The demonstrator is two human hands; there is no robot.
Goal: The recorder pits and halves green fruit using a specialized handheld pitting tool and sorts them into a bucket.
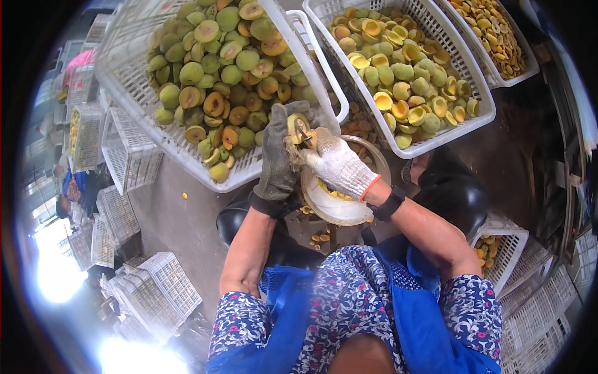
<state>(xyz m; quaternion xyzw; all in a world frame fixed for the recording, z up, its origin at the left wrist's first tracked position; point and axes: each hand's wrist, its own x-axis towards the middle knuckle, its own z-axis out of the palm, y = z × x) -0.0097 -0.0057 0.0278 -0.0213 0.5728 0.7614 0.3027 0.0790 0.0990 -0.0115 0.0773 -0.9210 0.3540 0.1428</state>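
Observation:
My left hand [275, 156], in a grey work glove, holds a halved green-yellow stone fruit [293, 122] with its cut face turned up. My right hand [340, 163], in a white knit glove with an orange cuff edge, grips a small pitting tool [301, 131]. The tool's dark curved metal end lies against the fruit's cut face, and its handle is mostly hidden by the fingers. Below both hands stands a round white tub [343, 211] with yellow fruit pieces in it. Just beyond my left hand, a tilted white plastic crate [126, 77] holds many halved fruits [219, 70].
Another white crate [434, 144] at the upper right holds hollowed halves [411, 79]. A third crate [525, 77] beyond it contains small yellow-brown pieces [495, 37]. Empty crates [133, 149] stand along the left. Fruit scraps [320, 239] lie on the floor, and another person [79, 187] is at far left.

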